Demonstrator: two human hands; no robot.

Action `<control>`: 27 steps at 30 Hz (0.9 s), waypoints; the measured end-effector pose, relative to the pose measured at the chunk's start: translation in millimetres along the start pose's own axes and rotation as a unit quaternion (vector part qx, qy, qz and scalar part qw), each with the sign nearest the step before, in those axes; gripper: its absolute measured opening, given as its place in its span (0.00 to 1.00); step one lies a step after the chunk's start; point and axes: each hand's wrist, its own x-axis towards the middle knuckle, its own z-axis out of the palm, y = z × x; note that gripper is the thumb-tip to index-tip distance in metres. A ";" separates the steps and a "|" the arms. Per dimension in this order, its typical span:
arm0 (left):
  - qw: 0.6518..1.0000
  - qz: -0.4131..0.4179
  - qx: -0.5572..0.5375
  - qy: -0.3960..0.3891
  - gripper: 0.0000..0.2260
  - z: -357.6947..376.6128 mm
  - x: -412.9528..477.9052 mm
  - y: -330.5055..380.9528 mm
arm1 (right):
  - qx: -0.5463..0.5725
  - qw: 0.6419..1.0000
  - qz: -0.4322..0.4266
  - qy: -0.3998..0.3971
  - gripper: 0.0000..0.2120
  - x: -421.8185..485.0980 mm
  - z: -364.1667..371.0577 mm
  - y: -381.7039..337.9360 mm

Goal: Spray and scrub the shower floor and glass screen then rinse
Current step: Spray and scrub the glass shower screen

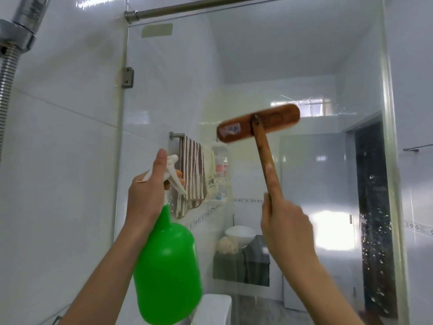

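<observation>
So, glass-scrubbing stage by the look of it. A green plastic spray bottle (167, 266) with a white trigger head is gripped round the neck by the left hand (146, 193), thumb laid up the back of the head and fingers hooked on the trigger side, and it's held up in front of the lower left part of the clear glass shower screen (304, 66). A brown wooden scrub brush (259, 124) with a long handle is grasped low on the handle by the right hand (284, 221), forefinger stretched along the wood, so both hands are full. The brush head is raised to the middle of the screen, nearer its right edge, bristles turned away toward the glass; it's blurred, so a stroke is probably under way, though actual contact with the glass can't be confirmed. Water droplets (375, 231) or spray specks are seen low down near the screen's right edge, which suggests at least that part has been wetted or sprayed; no obvious foam is seen anywhere. The shower floor isn't in view, so nothing can be said about it. Best guess: the screen is partly done, and the rinse is probably yet to come, with the chrome shower hose (7, 90) hanging untouched at the left. A striped brown-and-white towel (192, 174) is visible through the glass.
</observation>
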 end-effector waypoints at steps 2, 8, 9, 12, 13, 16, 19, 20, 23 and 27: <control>1.000 0.000 0.016 -0.011 0.22 -2.3 -1.5 -2.2 | -0.011 0.999 -0.005 0.037 0.33 43.2 5.4 -10.4; 0.999 0.024 0.017 -0.017 0.21 -29.2 1.6 -5.7 | 0.042 0.998 0.016 -0.037 0.38 -7.6 31.1 -11.6; 1.000 0.022 0.002 -0.010 0.21 -35.7 3.2 -6.5 | 0.060 0.996 0.036 -0.061 0.43 -45.8 37.2 -13.0; 1.000 0.020 -0.021 -0.003 0.21 -49.6 9.3 -5.8 | 0.053 0.998 0.005 -0.043 0.44 -42.2 67.1 -10.7; 0.999 0.024 -0.021 -0.002 0.21 -52.9 11.3 -5.2 | 0.037 0.999 -0.006 -0.019 0.41 -11.9 67.4 -20.4; 0.999 0.034 -0.013 0.005 0.22 -60.5 15.0 -6.1 | -0.001 1.000 -0.004 0.021 0.35 55.8 64.5 -33.5; 0.999 0.038 -0.021 0.009 0.22 -64.9 16.7 -4.1 | 0.008 1.000 0.024 0.007 0.37 17.2 69.0 -34.7; 0.999 0.037 -0.026 0.008 0.22 -66.6 16.0 -4.0 | 0.026 0.999 0.028 -0.011 0.39 -14.1 72.7 -34.5; 0.999 0.039 -0.029 0.007 0.21 -70.2 17.2 -2.3 | 0.042 0.999 0.002 -0.030 0.39 -3.1 80.9 -43.6; 0.999 0.041 -0.025 0.006 0.20 -72.7 20.8 -2.4 | 0.001 0.999 0.004 0.033 0.35 98.1 66.6 -64.0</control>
